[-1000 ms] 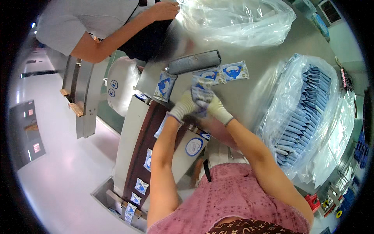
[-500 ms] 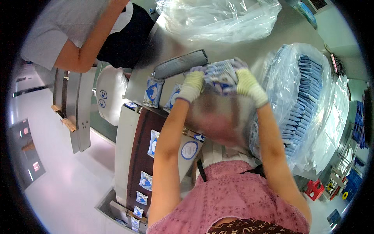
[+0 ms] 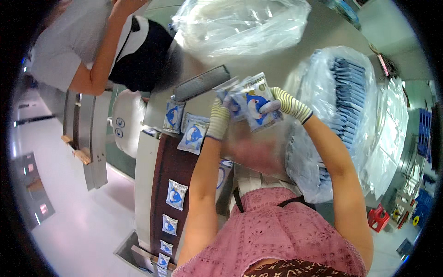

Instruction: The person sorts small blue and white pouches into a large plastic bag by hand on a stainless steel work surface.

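Both my hands wear striped knit gloves and are raised over the steel table. My left hand (image 3: 219, 115) is closed on a few small white sealed packets (image 3: 234, 110), partly overlapped by those in front. My right hand (image 3: 287, 105) pinches a white packet with a blue whale-like picture (image 3: 254, 98), thumb across its front, at the right of the bunch. Just left of my left hand, a similar packet (image 3: 193, 134) lies at the conveyor's end, with another packet (image 3: 173, 117) beyond it.
Several packets ride the dark red conveyor belt (image 3: 159, 203). A clear bag (image 3: 300, 157) filled with rows of blue packets (image 3: 347, 92) stands at the right. A grey roll-like bar (image 3: 203, 83) and a large clear plastic bag (image 3: 240, 27) lie farther off. Another person (image 3: 143, 55) stands far left.
The bunch of packets has turned so a printed front faces me, and the right hand's packet now fans out from the others. Packets on the belt have moved toward the table.
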Demonstrator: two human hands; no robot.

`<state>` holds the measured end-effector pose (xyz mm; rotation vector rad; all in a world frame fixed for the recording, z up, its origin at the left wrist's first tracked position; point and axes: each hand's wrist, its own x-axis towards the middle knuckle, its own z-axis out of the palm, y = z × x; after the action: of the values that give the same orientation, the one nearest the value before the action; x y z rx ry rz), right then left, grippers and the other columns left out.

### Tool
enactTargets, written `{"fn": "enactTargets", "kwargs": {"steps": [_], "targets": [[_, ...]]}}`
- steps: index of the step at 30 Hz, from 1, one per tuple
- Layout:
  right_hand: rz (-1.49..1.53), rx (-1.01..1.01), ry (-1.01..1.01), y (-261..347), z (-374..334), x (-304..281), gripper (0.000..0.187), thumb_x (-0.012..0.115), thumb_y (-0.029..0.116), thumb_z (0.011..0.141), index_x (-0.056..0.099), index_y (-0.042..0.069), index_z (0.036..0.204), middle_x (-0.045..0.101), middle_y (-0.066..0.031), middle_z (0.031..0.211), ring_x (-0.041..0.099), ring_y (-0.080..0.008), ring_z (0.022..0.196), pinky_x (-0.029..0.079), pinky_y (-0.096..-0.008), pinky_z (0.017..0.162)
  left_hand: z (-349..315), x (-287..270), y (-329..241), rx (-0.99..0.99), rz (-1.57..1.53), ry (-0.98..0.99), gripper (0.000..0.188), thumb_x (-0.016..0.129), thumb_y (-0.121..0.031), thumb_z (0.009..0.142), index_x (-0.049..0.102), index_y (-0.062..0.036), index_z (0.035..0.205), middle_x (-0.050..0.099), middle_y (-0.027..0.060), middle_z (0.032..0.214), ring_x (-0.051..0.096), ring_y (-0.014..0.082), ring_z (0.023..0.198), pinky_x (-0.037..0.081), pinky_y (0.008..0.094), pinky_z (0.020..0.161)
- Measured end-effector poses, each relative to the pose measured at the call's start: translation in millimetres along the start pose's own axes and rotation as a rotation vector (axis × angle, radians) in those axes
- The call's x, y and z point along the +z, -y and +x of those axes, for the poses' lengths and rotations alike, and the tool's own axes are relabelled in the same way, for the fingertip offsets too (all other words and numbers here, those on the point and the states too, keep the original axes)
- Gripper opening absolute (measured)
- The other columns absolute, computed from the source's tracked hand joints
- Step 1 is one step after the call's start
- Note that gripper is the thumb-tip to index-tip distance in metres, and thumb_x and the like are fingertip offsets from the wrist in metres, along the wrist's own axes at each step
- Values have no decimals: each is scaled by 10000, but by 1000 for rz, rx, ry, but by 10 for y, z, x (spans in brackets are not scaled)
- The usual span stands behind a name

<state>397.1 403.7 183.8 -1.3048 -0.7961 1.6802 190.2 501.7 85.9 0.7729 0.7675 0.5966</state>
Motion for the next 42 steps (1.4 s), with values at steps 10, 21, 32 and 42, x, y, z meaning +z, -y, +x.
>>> {"fn": "enactTargets", "kwargs": {"steps": [10, 21, 32, 42], "targets": [[-265, -368, -314, 405, -1625, -155, 613, 672, 156, 735, 361, 19, 1245, 508, -158, 1141, 498, -204, 1000, 433, -323, 849, -467, 1936, -743, 152, 120, 617, 399, 693, -121, 670, 540, -40, 1030, 606, 59, 861, 567, 99, 621, 485, 230, 536], [-1167, -125, -487, -241, -2183, -785, 546, 571, 394, 779, 469, 32, 1174, 540, -176, 1097, 505, -330, 1026, 388, -397, 900, 137, 3164, 190, 656, 1719, 513, 850, 745, -324, 549, 345, -25, 1237, 466, 192, 1146, 453, 352, 1079, 338, 466, 915], [-1550, -152, -451, -52, -1655, -1449, 760, 553, 514, 738, 355, 0, 1262, 453, -201, 1208, 411, -350, 1130, 264, -446, 998, -169, 2852, 194, 246, 1452, 324, 481, 426, -309, 854, 392, -48, 1257, 393, 248, 1262, 367, 401, 1171, 271, 465, 986], [-1672, -337, -623, 1, -1512, -1307, 740, 605, 440, 733, 354, -9, 1265, 444, -215, 1221, 410, -354, 1148, 300, -418, 989, -766, 1192, -527, 786, 1457, 8, 454, 563, -162, 730, 456, -32, 1152, 503, 190, 1086, 453, 367, 1039, 351, 444, 925]]}}
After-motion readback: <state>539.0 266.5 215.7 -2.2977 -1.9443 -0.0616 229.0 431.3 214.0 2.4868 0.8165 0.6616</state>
